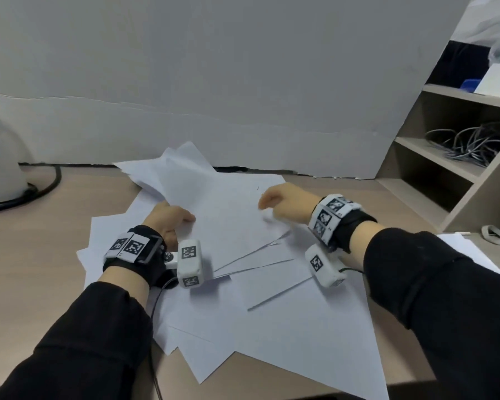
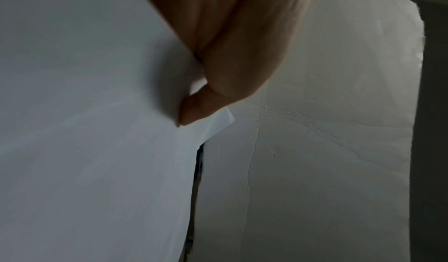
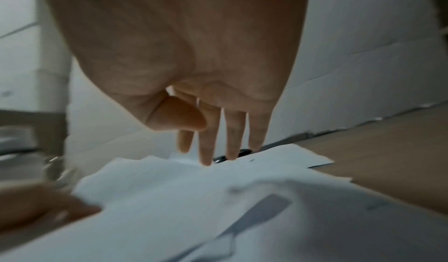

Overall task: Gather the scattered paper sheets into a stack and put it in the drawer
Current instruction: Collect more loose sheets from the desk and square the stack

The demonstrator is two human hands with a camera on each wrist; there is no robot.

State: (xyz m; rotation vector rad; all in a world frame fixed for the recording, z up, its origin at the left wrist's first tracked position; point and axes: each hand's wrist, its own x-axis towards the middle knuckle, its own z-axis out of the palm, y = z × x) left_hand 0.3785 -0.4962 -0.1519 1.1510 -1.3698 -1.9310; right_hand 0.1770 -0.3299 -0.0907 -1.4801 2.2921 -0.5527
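Here two hands work over a loose spread of white sheets point(image 1: 272, 313) on the desk point(image 1: 35, 255); the overlapping sheets cannot be counted exactly. The left hand point(image 1: 168, 219) pinches the near edge of a few gathered sheets, thumb on top, lifting them off the pile. The right hand point(image 1: 283, 202) hovers over the sheets holding nothing, its four fingers point(image 3: 208, 151) straight and pointing down. One shelf unit point(image 1: 445, 157) stands at right; no drawer shows.
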